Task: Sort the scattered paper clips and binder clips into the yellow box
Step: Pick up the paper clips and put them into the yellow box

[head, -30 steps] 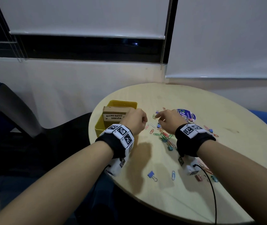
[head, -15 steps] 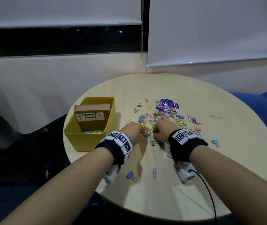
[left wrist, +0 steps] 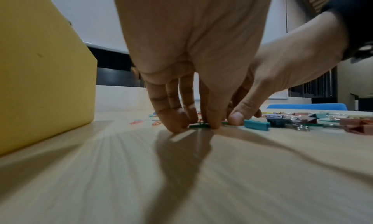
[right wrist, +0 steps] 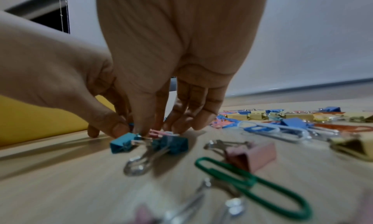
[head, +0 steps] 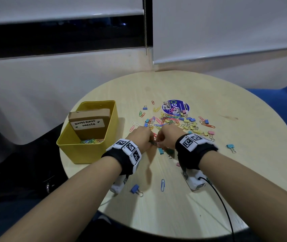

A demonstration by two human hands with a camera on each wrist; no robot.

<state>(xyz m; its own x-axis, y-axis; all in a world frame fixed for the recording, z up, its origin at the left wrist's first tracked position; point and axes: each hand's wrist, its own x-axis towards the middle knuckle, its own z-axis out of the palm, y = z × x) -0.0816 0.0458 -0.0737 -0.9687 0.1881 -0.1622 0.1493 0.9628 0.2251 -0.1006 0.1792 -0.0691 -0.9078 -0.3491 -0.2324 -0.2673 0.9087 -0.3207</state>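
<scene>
The yellow box (head: 87, 151) stands at the table's left and holds a few paper clips (head: 88, 141). The main heap of coloured paper clips and binder clips (head: 176, 120) lies mid-table. Both hands meet at its near edge, fingertips down on the wood. My left hand (head: 140, 138) pinches a green paper clip (left wrist: 198, 125) flat on the table. My right hand (head: 169, 137) pinches a pink paper clip (right wrist: 159, 133), with two teal binder clips (right wrist: 173, 143) just in front of its thumb. What lies under the palms is hidden in the head view.
A brown cardboard box (head: 90, 123) labelled "whiteboard marker" leans inside the yellow box. A round blue sticker (head: 175, 106) lies behind the heap. Stray clips sit near me: a blue binder clip (head: 135, 189), a blue paper clip (head: 162, 185), a teal binder clip (head: 231, 147). A black cable (head: 223, 206) trails from my right wrist.
One second ago my left hand was beside the yellow box. Both hands have since come together at the near edge of the heap and lowered their fingertips onto the clips.
</scene>
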